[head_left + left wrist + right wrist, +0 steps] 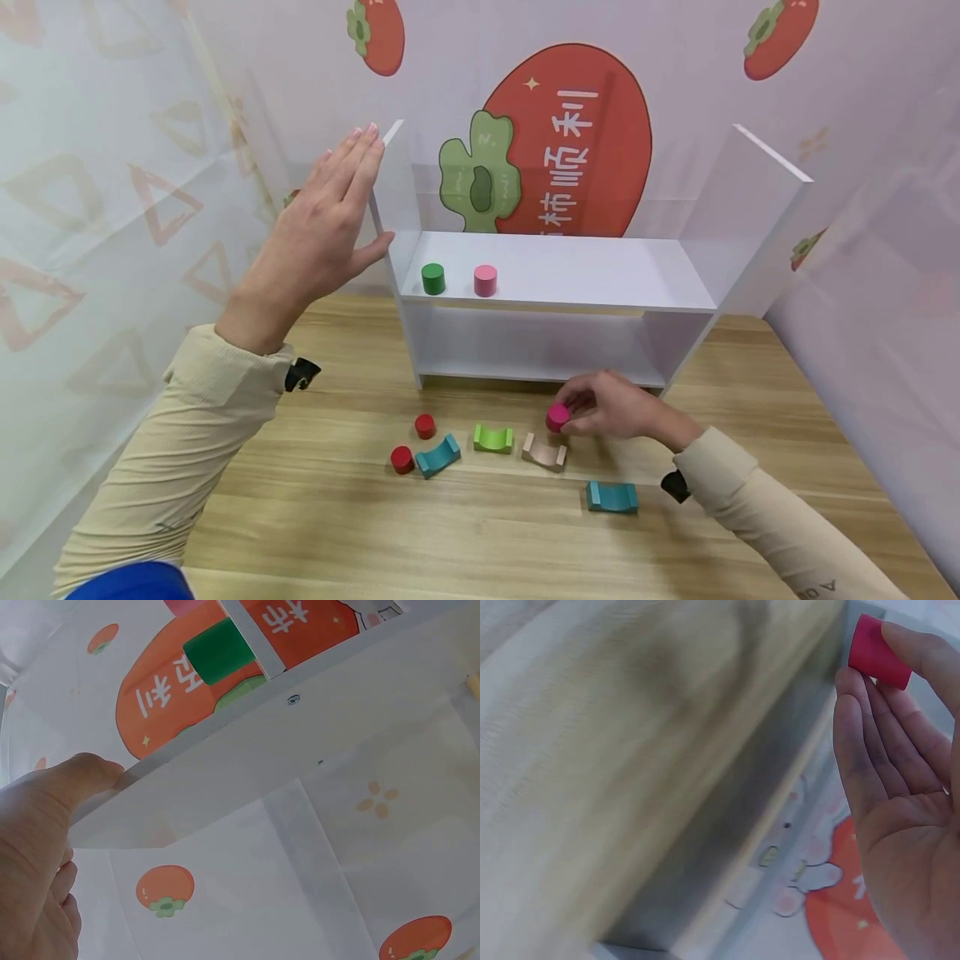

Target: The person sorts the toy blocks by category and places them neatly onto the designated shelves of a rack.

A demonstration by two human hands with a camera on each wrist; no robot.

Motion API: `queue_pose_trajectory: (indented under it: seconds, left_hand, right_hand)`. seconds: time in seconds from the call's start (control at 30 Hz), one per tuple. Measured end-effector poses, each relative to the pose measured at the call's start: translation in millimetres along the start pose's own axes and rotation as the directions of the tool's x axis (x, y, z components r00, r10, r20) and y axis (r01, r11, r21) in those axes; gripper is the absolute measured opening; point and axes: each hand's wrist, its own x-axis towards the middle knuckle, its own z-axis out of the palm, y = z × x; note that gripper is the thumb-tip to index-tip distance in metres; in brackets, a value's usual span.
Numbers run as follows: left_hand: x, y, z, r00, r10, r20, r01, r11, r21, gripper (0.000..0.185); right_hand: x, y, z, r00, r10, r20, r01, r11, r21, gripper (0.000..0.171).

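My right hand (pixel 611 406) pinches a magenta cylinder block (pixel 558 417) between thumb and fingertips, in front of the white shelf's lower level. In the right wrist view the same block (pixel 880 651) shows at the fingertips. The left hand (pixel 330 212) rests against the left side panel (pixel 397 196) of the shelf, fingers straight, the thumb at its front edge. On the upper board stand a green cylinder (pixel 433 279) and a pink cylinder (pixel 485 281). Close to the right hand lies a beige curved block (pixel 544 452).
On the wooden table (pixel 360 533) lie two red cylinders, one (pixel 425 427) behind the other, a teal curved block (pixel 438 456), a lime curved block (pixel 492 438) and another teal curved block (pixel 612 497). The shelf's right panel (pixel 750 208) rises at the right. Printed cloth hangs behind.
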Motion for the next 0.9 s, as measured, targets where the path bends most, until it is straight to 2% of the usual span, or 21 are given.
queue_pose_trajectory:
  seconds: [0.4,0.63,0.9]
  left_hand:
    - [1.4,1.4,-0.8,1.0,-0.002,0.002,0.002,1.0,-0.002,0.098]
    - [0.9,0.7,-0.8,1.0,-0.01,0.003,0.01,1.0,-0.009,0.097]
    - [-0.1,1.5,-1.0,1.0,-0.015,0.008,0.015,1.0,-0.01,0.096]
  right_hand:
    - [-9.1,-50.6,-41.3,0.994,-0.097,-0.044,0.095,0.995,-0.039,0.022]
    - [-9.7,-85.3,-76.8,0.993,-0.108,-0.055,0.102,0.989,-0.107,0.023]
    - [0.9,-115.4,-111.6,0.986,-0.138,-0.091,0.126,0.985,-0.121,0.027]
